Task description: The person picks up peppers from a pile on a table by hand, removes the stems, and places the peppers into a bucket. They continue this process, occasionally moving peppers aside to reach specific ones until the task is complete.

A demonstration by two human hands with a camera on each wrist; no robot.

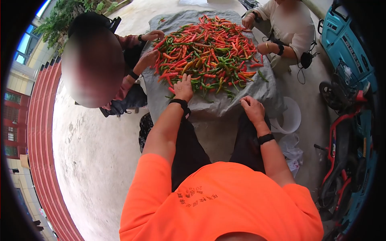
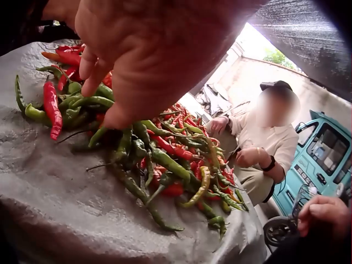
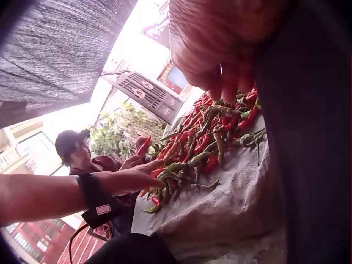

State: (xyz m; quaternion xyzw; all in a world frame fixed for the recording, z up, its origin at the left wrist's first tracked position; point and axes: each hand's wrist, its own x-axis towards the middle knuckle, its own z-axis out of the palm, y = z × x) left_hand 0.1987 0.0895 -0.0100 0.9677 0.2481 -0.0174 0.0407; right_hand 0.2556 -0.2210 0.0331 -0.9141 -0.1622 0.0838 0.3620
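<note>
A wide heap of red, green and orange chili peppers [image 1: 209, 52] [image 2: 170, 159] [image 3: 203, 132] lies on a grey sheet [image 1: 161, 96] [image 2: 66, 187] [image 3: 214, 220]. The left hand [image 1: 183, 88] [image 2: 137, 60] reaches to the heap's near edge, fingers spread, fingertips on or just above green peppers; no pepper is plainly held. At the sheet's near right edge is the right hand [image 1: 253, 109] [image 3: 225, 49], away from the heap, its fingers loosely bent with no pepper visible in them. In the left wrist view the right hand [image 2: 325, 217] shows at the lower right.
A person in dark clothes [image 1: 130, 76] sits at the left, both hands by the heap. Another person in a light shirt [image 1: 299, 36] is at the far right corner. A white bucket [image 1: 292, 116], plastic bags [image 1: 290, 150], a red scooter [image 1: 333, 148] and a teal vehicle [image 1: 345, 40] stand right.
</note>
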